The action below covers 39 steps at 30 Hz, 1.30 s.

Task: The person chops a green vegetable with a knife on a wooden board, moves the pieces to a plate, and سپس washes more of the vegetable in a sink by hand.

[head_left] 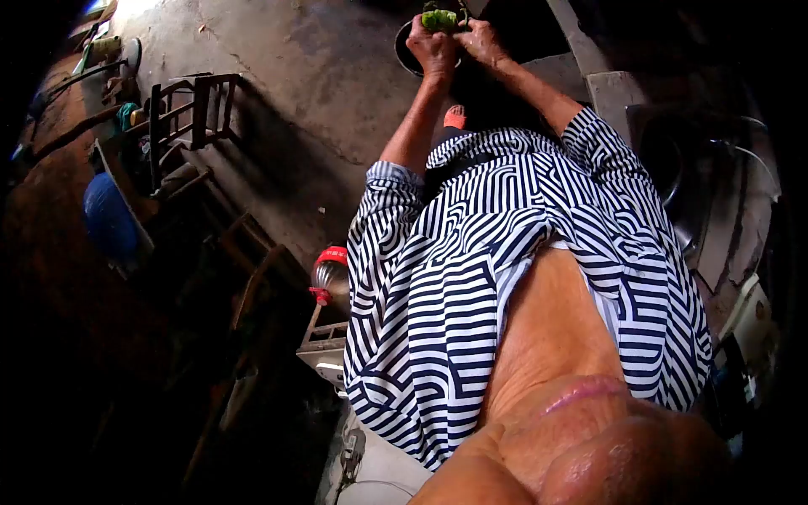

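At the top of the view, my left hand (432, 49) is closed on the left end of a bundle of green leaves (439, 20). On the other side, my right hand (481, 42) has its fingers closed at the right end of the same greens, where thin dark stems stick up. Both hands are over a dark round basin (405, 55), whose rim shows to the left of my left hand. What lies inside the basin is hidden by my hands and shadow.
A wooden chair (199, 109) stands at the upper left, with a blue rounded object (110, 217) below it. A clear bottle with a red cap (329, 273) is left of my torso. Wooden boards (715, 227) lie at the right.
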### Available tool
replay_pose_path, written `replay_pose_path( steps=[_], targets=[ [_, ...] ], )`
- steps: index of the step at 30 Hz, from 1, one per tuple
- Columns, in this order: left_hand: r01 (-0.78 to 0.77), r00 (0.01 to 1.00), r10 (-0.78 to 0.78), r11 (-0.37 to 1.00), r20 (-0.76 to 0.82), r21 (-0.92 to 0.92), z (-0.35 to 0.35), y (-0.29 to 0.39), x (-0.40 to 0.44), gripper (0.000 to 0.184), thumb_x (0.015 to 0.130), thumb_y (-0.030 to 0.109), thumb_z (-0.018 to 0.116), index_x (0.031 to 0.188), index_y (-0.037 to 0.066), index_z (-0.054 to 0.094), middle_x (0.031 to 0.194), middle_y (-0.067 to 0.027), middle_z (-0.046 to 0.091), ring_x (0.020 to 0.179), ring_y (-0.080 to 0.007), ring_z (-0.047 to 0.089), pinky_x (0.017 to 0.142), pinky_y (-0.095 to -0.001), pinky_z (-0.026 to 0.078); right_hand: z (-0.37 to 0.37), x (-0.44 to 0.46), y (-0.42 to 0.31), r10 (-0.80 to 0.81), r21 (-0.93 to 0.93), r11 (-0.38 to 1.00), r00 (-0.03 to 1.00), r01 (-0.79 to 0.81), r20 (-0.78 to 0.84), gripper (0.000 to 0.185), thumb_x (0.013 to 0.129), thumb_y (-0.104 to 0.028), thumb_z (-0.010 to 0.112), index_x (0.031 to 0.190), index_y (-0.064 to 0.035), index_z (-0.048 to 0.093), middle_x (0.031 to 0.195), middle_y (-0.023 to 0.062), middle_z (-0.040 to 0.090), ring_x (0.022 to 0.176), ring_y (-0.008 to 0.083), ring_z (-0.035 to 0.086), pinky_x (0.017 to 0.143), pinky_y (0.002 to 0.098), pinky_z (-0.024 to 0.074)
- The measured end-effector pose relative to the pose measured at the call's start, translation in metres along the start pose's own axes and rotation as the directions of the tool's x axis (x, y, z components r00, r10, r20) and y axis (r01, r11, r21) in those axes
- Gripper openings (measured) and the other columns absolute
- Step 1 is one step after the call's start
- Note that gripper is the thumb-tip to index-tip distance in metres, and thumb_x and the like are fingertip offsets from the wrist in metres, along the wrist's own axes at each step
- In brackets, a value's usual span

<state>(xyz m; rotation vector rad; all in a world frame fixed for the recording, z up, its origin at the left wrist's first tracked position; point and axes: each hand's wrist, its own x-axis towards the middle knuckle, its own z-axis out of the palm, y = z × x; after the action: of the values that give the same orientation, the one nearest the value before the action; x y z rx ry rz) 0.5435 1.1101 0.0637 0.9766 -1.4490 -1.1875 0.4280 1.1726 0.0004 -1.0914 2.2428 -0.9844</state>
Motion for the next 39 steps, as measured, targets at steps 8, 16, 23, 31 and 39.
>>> replay_pose_path(
  steps=[8,16,23,31,39],
  targets=[
    [0.58,0.774,-0.397,0.757,0.493,-0.301,-0.041,0.003,0.017,0.018,0.074,-0.006,0.058,0.091,-0.002,0.063,0.084,-0.0144,0.066,0.074,-0.03,0.068,0.064,-0.0437,0.059,-0.038,-0.003,-0.029,0.017,0.413,0.898,0.948,-0.154,0.317,0.019,0.081,-0.018,0.07,0.089,-0.0019,0.068,0.079,0.0024,0.066,0.069,0.0088,0.06,0.06,0.0245,0.0481],
    [0.853,0.499,-0.714,0.505,0.491,-0.132,-0.047,0.025,0.023,0.029,0.075,-0.001,0.063,0.103,-0.005,0.061,0.095,-0.0153,0.066,0.082,-0.0271,0.068,0.074,-0.0434,0.061,-0.047,-0.008,-0.029,0.11,0.427,0.795,0.796,-0.43,0.596,0.015,0.081,-0.017,0.068,0.083,-0.0022,0.069,0.073,0.0013,0.063,0.063,0.0082,0.057,0.054,0.0241,0.0455],
    [0.277,0.886,-0.341,0.933,0.315,0.231,-0.035,-0.002,0.016,0.023,0.073,0.003,0.062,0.094,-0.006,0.067,0.085,-0.0137,0.068,0.073,-0.0224,0.068,0.068,-0.0389,0.061,-0.046,-0.002,-0.038,-0.056,-0.108,0.99,0.95,0.093,0.308,0.03,0.081,-0.019,0.067,0.106,-0.0036,0.064,0.093,0.0132,0.068,0.078,0.0237,0.067,0.068,0.0336,0.0552],
    [0.477,0.632,-0.505,0.851,0.589,0.218,-0.054,0.032,0.024,0.022,0.076,0.011,0.063,0.09,-0.006,0.067,0.076,-0.0072,0.067,0.065,-0.0157,0.064,0.056,-0.0296,0.051,-0.073,-0.023,-0.098,-0.534,-0.218,0.781,0.807,0.586,0.253,0.017,0.075,-0.016,0.059,0.086,-0.0031,0.056,0.073,0.0208,0.059,0.074,0.0427,0.063,0.064,0.0495,0.0513],
    [0.505,0.44,-0.473,0.833,0.763,0.226,-0.067,0.037,0.04,0.017,0.082,0.013,0.061,0.09,-0.002,0.065,0.077,-0.0025,0.063,0.063,-0.0131,0.06,0.052,-0.0264,0.046,-0.049,-0.012,-0.078,-0.535,-0.376,0.694,0.79,0.614,0.301,0.028,0.079,-0.018,0.062,0.103,-0.0048,0.057,0.092,0.0183,0.064,0.081,0.0373,0.065,0.07,0.0438,0.0534]
  ],
)
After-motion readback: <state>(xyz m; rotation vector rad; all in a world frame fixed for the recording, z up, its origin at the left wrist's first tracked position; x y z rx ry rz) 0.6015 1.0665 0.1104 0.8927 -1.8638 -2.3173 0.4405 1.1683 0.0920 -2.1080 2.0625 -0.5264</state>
